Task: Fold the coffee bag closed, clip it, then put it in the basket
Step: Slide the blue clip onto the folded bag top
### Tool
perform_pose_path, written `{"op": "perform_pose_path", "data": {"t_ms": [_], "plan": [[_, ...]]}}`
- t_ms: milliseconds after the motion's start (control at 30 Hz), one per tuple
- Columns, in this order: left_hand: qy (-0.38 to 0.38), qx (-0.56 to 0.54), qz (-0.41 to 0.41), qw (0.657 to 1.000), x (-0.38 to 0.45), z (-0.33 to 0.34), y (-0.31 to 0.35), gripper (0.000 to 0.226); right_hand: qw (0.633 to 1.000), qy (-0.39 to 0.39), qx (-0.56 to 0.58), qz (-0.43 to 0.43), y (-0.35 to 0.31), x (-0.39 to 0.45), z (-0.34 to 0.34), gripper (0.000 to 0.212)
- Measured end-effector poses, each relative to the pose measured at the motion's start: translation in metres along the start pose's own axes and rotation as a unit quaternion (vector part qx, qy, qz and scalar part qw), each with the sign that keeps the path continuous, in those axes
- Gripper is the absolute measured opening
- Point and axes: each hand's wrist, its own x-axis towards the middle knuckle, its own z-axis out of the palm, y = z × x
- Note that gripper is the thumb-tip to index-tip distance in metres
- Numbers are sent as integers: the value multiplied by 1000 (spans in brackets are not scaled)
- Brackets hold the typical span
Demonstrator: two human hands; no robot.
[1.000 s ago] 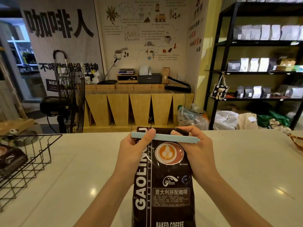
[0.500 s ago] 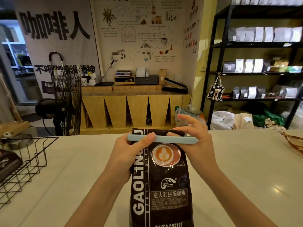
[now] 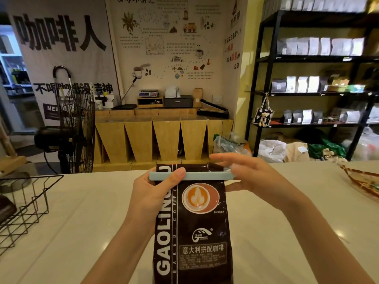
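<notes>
Head view: we are holding the coffee bag (image 3: 192, 222) upright on the counter (image 3: 82, 222), its folded top sitting under the light blue clip (image 3: 190, 176). Our left hand (image 3: 151, 197) is gripping the bag's left edge, thumb pressing on the clip. Our right hand (image 3: 256, 177) is hovering at the clip's right end, fingers spread apart. The wire basket (image 3: 24, 210) is standing well apart at far left.

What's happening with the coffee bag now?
Left hand pinching clip on coffee bag. Right hand open. Basket at left, path clear.
</notes>
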Motion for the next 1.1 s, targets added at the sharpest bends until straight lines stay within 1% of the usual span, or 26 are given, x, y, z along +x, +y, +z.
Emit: {"op": "perform_pose_path", "data": {"t_ms": [67, 100, 200, 267, 333, 367, 400, 433, 467, 500, 567, 600, 633, 667, 733, 767, 867, 967, 1100], "plan": [[6, -4, 2, 1000, 1, 0, -1, 22, 999, -4, -33, -17, 0, -3, 2, 33], [5, -4, 1, 1000, 3, -2, -1, 21, 999, 4, -38, -23, 2, -3, 3, 34], [-31, 18, -6, 999, 7, -7, 3, 16, 997, 37, -34, -61, 7, -3, 8, 27], [-55, 70, 8, 996, 9, -13, 9, 14, 995, 52, -33, -77, 9, -2, 10, 20], [-52, 155, 58, 985, 12, -17, 17, 17, 995, 56, -29, -79, 9, -2, 11, 18], [-48, 224, 107, 967, 13, -17, 22, 20, 995, 56, -27, -78, 9, -2, 11, 18], [-45, 311, 172, 934, 12, -15, 27, 25, 995, 55, -28, -78, 9, -1, 12, 18], [-53, 395, 243, 885, 11, -10, 32, 30, 995, 52, -27, -78, 8, -2, 12, 18], [-74, 453, 303, 835, 9, -3, 36, 33, 995, 49, -24, -78, 7, -2, 13, 19], [-107, 490, 337, 797, 8, 7, 40, 35, 996, 43, -17, -79, 5, -3, 13, 21], [-176, 549, 347, 740, 8, 27, 43, 37, 996, 28, -6, -84, 2, -5, 12, 29], [-193, 578, 344, 714, 10, 33, 41, 36, 996, 22, -9, -85, 0, -7, 12, 32], [-197, 594, 349, 698, 11, 36, 39, 35, 996, 20, -13, -85, -1, -8, 12, 32], [-193, 591, 355, 698, 12, 36, 37, 34, 996, 20, -13, -83, -1, -8, 12, 32], [-180, 562, 356, 724, 11, 32, 35, 34, 997, 19, -9, -77, -2, -9, 11, 30], [-173, 552, 362, 731, 9, 31, 36, 35, 997, 17, -8, -74, -3, -10, 12, 30], [-174, 525, 380, 741, 8, 28, 34, 43, 998, 6, -8, -68, -7, -11, 12, 29], [-179, 514, 380, 747, 3, 28, 36, 39, 998, -5, -11, -58, -9, -13, 12, 32], [-180, 528, 339, 757, -1, 29, 42, 28, 999, -3, -27, -47, -9, -16, 14, 38]]}}
